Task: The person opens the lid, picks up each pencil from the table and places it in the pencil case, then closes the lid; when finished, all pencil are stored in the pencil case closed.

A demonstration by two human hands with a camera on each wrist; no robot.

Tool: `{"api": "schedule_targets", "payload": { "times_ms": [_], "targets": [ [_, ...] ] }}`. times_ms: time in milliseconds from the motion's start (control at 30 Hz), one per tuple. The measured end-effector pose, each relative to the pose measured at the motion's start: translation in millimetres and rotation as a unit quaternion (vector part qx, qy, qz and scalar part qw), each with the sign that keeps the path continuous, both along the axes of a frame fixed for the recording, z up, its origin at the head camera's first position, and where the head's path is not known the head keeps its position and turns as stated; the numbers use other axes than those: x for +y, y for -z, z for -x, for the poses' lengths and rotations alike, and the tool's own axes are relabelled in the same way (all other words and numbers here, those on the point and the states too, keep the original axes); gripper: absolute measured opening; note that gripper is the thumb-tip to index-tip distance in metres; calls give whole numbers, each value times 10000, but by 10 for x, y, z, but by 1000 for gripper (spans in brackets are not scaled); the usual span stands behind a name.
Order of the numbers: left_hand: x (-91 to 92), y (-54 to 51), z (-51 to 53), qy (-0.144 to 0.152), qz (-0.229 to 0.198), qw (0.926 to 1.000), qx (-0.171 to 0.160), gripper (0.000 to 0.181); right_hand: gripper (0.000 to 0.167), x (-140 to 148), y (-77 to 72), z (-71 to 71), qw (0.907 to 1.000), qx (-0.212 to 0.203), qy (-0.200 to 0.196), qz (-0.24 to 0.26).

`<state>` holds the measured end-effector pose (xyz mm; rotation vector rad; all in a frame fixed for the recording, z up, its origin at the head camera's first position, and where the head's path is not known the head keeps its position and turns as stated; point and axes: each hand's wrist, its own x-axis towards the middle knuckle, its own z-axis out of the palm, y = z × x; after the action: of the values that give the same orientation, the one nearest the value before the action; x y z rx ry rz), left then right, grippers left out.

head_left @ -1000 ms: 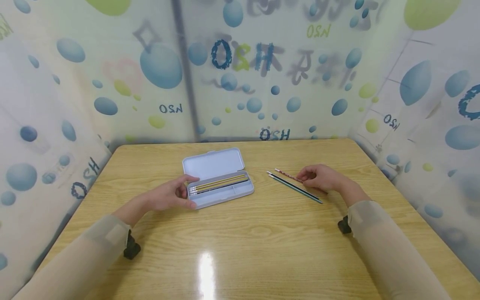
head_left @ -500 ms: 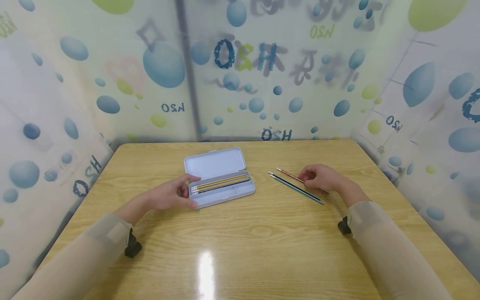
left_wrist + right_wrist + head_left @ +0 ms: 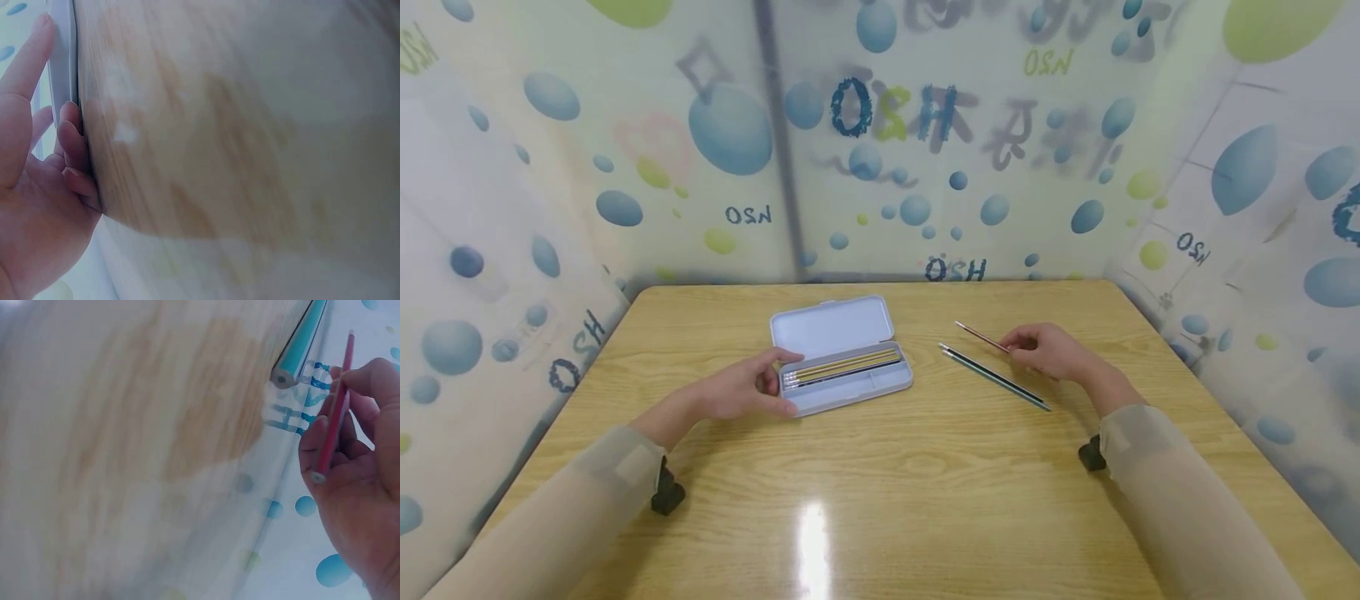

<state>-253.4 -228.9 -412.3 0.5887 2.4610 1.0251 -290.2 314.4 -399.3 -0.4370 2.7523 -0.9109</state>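
Note:
A pale blue-grey pencil case (image 3: 891, 381) lies with its lid (image 3: 831, 327) swung back, left of the table's middle. Several yellow and dark pencils (image 3: 842, 367) lie in its long compartment. My left hand (image 3: 730, 392) holds the case's left end, thumb at the front edge and fingers at the back. My right hand (image 3: 1051, 352) pinches a red pencil (image 3: 335, 419) between thumb and fingers, raised off the table. Beneath and left of that hand, a teal pencil (image 3: 303, 347) and a dark pencil lie side by side on the wood.
The wooden table (image 3: 895, 500) reaches back to a patterned curtain (image 3: 895, 192), which also hangs on both sides. A small black device (image 3: 667, 492) sits at the left wrist, another black device (image 3: 1092, 454) at the right.
My right hand has lifted the red pencil from the table, moving it slightly up and away from the two other pencils. The left hand stays at the case.

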Motion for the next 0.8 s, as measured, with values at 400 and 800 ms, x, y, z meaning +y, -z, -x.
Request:
{"api": "schedule_targets", "payload": {
  "times_ms": [400,800],
  "targets": [
    [20,-30,-14,-5,-166,9998,-70,88,25,-134,-89,-53,9983,443,-169,353],
    [10,-26,-22,-1,-205,9997,-120,88,22,-457,-193,-65,9958,540,-482,559]
  ]
}}
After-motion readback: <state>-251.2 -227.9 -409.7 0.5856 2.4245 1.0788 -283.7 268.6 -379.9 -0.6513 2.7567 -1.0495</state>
